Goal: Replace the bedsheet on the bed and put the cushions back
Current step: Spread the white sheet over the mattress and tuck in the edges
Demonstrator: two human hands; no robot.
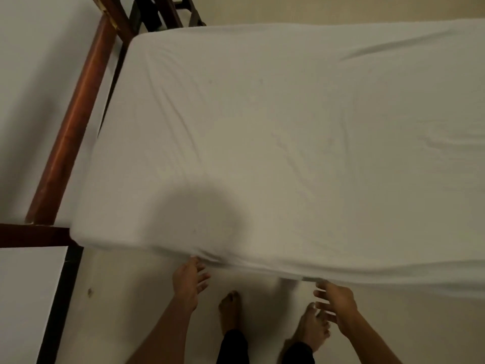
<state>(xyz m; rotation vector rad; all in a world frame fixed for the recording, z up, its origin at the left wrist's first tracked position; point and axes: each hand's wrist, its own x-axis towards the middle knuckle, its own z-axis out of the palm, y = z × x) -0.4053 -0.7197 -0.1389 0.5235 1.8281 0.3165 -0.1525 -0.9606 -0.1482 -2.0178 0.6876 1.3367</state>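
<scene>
Along the near edge of the bed (86,61), the white bedsheet (275,132) lies spread over the mattress, still creased. The left hand (187,282) touches the sheet's hanging hem with fingers apart; the right hand (337,303) hovers just below it, fingers spread, gripping nothing. The tucking step seems underway; next, the hem needs pushing under. No cushions show.

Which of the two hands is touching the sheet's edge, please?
The left hand: its fingertips meet the hem of the white sheet near the bed's corner. The right hand hangs open just below the edge, apparently clear of it.
</scene>
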